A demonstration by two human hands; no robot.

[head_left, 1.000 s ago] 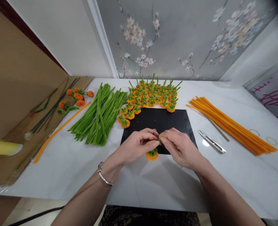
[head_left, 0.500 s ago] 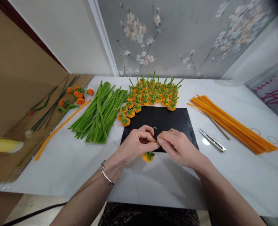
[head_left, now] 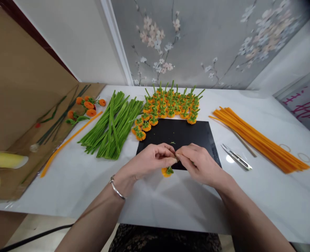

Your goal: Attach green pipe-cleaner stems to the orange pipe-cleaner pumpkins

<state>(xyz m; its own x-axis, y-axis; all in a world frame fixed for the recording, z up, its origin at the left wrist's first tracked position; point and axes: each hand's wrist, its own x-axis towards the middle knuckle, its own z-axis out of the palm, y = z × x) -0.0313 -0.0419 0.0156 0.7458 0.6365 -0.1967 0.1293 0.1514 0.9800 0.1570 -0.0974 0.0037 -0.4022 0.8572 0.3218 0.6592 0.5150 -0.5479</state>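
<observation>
My left hand (head_left: 157, 159) and my right hand (head_left: 197, 161) meet fingertip to fingertip over the front edge of a black mat (head_left: 181, 131). Both are closed in a pinch on the green stem of an orange pipe-cleaner flower (head_left: 166, 172). The flower's head shows just below my left fingers, green side partly turned right; the stem between the fingertips is mostly hidden. Small green scraps (head_left: 173, 142) lie on the mat. Behind it stand several finished orange flowers (head_left: 170, 111), heads down with green stems pointing up.
Green pipe cleaners (head_left: 113, 129) lie in a pile at left, and orange pipe cleaners (head_left: 260, 140) at right. Small scissors (head_left: 236, 157) rest right of the mat beside a thin rod (head_left: 245, 143). One loose orange pipe cleaner (head_left: 68, 145) and darker orange flowers (head_left: 88, 105) are far left.
The flower under my left hand has shifted slightly right and up and has turned. My fingertips stay pinched together, with less green showing between them. The view has shifted a little.
</observation>
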